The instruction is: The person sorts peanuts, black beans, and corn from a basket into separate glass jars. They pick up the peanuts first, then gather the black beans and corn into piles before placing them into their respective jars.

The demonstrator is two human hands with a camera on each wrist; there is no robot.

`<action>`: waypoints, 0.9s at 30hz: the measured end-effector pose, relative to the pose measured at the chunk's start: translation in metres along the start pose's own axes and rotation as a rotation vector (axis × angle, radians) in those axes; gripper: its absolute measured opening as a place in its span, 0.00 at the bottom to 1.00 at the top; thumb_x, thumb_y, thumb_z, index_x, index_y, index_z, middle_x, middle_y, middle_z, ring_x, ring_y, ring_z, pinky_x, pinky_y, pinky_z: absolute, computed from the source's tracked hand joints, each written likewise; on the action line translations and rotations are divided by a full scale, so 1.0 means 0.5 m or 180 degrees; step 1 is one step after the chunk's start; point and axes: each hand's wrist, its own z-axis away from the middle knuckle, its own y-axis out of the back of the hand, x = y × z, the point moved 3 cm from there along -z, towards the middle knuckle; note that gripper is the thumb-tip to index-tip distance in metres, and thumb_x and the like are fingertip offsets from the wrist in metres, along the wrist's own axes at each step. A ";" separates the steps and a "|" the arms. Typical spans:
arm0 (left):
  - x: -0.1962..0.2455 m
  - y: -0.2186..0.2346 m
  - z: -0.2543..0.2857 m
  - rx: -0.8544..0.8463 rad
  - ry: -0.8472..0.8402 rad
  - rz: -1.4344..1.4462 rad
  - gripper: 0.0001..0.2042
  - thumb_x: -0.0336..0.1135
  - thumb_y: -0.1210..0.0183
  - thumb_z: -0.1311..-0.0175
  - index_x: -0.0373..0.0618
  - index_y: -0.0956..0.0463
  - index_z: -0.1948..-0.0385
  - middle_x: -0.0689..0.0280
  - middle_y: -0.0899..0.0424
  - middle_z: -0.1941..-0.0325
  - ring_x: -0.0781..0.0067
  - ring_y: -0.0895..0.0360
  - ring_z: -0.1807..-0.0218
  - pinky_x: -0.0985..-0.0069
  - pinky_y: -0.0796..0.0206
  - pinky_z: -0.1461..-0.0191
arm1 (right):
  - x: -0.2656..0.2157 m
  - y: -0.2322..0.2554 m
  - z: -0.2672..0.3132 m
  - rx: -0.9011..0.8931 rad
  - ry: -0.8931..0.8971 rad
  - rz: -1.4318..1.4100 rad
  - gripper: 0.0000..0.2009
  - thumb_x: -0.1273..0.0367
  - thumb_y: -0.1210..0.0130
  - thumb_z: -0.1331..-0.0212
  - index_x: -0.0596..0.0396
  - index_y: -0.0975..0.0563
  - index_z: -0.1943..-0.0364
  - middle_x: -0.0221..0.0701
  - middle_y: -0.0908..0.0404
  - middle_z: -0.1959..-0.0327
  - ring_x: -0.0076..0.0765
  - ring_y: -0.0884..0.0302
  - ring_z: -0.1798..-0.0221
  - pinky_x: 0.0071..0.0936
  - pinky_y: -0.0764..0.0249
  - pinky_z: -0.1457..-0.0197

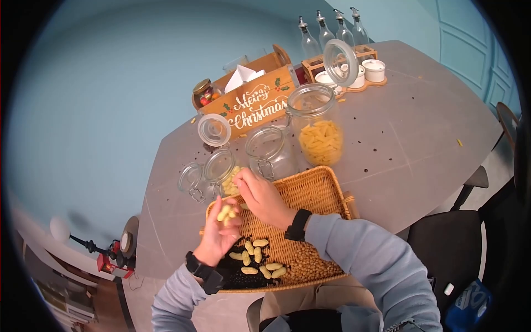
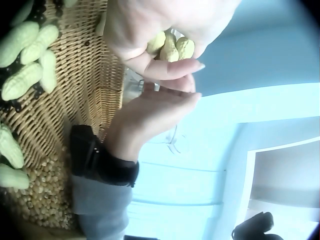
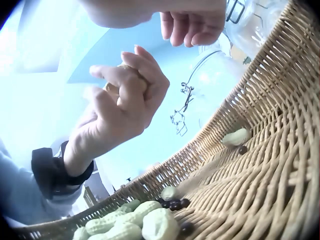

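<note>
My left hand is raised over the left side of the wicker basket and holds several unshelled peanuts in its curled fingers. The same peanuts show between fingers and palm in the left wrist view. My right hand is at the mouth of a small clip-top glass jar, which has peanuts inside. In the right wrist view the right hand's fingers bend downward; I cannot tell whether they pinch anything. Below, the wicker basket contains loose peanuts, black beans and tan kernels.
Beside the peanut jar stand another small glass jar, an open larger jar and a tall jar of yellow pasta. Behind them are a wooden Christmas box, white pots and glass bottles. Black beans dot the grey table.
</note>
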 end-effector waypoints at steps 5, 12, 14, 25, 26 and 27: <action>0.096 -0.065 0.016 -0.0337 -0.1195 0.0171 0.11 0.44 0.52 0.35 0.47 0.31 0.66 0.70 0.29 0.70 0.90 0.39 0.82 0.98 0.50 0.90 | 0.069 -0.049 0.034 -0.0855 0.0133 0.1059 0.08 0.69 0.51 0.48 0.59 0.30 0.67 0.39 0.30 0.67 0.46 0.29 0.63 0.38 0.32 0.59; 0.221 -0.115 -0.062 0.0690 -0.2622 -0.3035 0.09 0.39 0.48 0.37 0.44 0.29 0.67 0.70 0.30 0.74 0.90 0.38 0.82 0.90 0.45 0.86 | 0.095 -0.061 0.071 -0.2037 0.0533 0.1845 0.10 0.70 0.49 0.51 0.57 0.24 0.64 0.35 0.30 0.62 0.41 0.33 0.54 0.37 0.34 0.52; 0.231 -0.112 -0.098 0.1293 -0.2813 -0.5172 0.07 0.36 0.44 0.40 0.43 0.28 0.69 0.71 0.29 0.76 0.87 0.34 0.79 0.87 0.40 0.81 | 0.100 -0.057 0.068 -0.2240 0.0473 0.2115 0.10 0.70 0.48 0.53 0.58 0.24 0.66 0.35 0.30 0.62 0.41 0.33 0.54 0.39 0.35 0.52; 0.167 -0.122 -0.061 0.0933 -0.2914 -0.6511 0.08 0.32 0.46 0.41 0.42 0.26 0.62 0.62 0.21 0.66 0.70 0.22 0.64 0.76 0.31 0.67 | 0.092 -0.056 0.063 -0.2277 0.0461 0.2210 0.09 0.70 0.48 0.55 0.60 0.24 0.69 0.37 0.28 0.64 0.41 0.31 0.56 0.39 0.33 0.53; 0.161 -0.134 -0.039 0.0940 -0.2892 -0.6518 0.08 0.32 0.46 0.41 0.42 0.26 0.62 0.62 0.21 0.66 0.70 0.22 0.64 0.76 0.31 0.67 | 0.089 -0.054 0.061 -0.2293 0.0433 0.2227 0.09 0.70 0.48 0.55 0.60 0.24 0.69 0.36 0.27 0.65 0.41 0.31 0.56 0.39 0.33 0.54; 0.151 -0.138 -0.022 0.0893 -0.2219 -0.6565 0.07 0.31 0.45 0.42 0.41 0.25 0.64 0.60 0.21 0.67 0.68 0.22 0.64 0.76 0.31 0.66 | 0.088 -0.054 0.062 -0.2293 0.0426 0.2208 0.09 0.70 0.48 0.55 0.60 0.24 0.69 0.36 0.27 0.65 0.41 0.31 0.56 0.39 0.33 0.54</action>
